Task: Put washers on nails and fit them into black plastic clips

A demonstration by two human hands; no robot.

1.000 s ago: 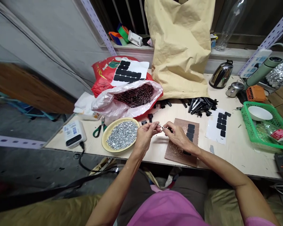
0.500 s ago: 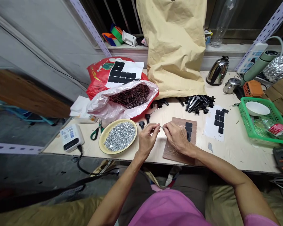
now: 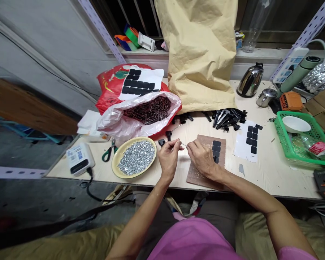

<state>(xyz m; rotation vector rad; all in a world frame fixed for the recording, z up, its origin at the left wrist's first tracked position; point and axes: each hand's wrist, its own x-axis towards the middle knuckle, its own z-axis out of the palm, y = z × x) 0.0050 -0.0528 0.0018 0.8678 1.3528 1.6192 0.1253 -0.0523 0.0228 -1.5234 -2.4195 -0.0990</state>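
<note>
Head-worn camera looks forward and down from close, left hand [image 3: 168, 159] and right hand [image 3: 203, 159] centred over the table [image 3: 262, 175]

The pale worktable [image 3: 271, 169] stands against a white window sill [image 3: 260, 54]. Behind the table, the barred window [image 3: 130, 14] is dark. Left of the table runs a grey wall [image 3: 51, 43] with a perforated metal upright [image 3: 100, 30]. Below the table's left edge lies dark grey floor [image 3: 29, 195].

Home workshop: worktable [image 3: 262, 173] with plate of washers [image 3: 134, 161], sack of screws [image 3: 148, 109], kettle [image 3: 249, 83].
</note>
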